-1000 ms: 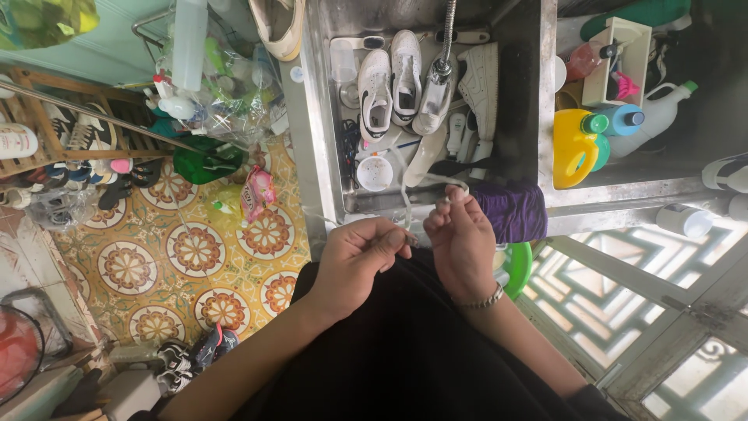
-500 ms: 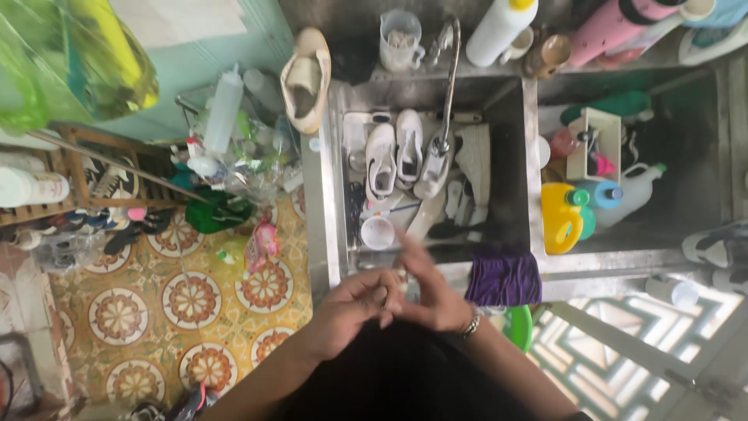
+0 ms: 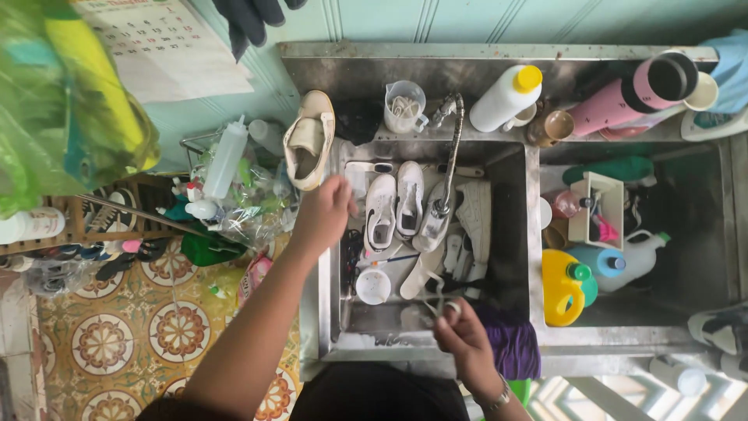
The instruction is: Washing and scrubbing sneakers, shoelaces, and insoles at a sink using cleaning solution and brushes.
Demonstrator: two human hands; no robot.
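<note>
The left hand is stretched toward the upper middle of the frame, fingers loosely spread over the left rim of the stainless steel sink basin, just beside the pair of white canvas sneakers that stand there under the curved metal tap. The right hand, low in the frame at the near edge of the sink, has its grip pressed together on a thin white shoelace, though the blur makes this a little uncertain. To do this well, I think the lace should stay pinched near its end while the left hand takes one sneaker firmly by its heel.
</note>
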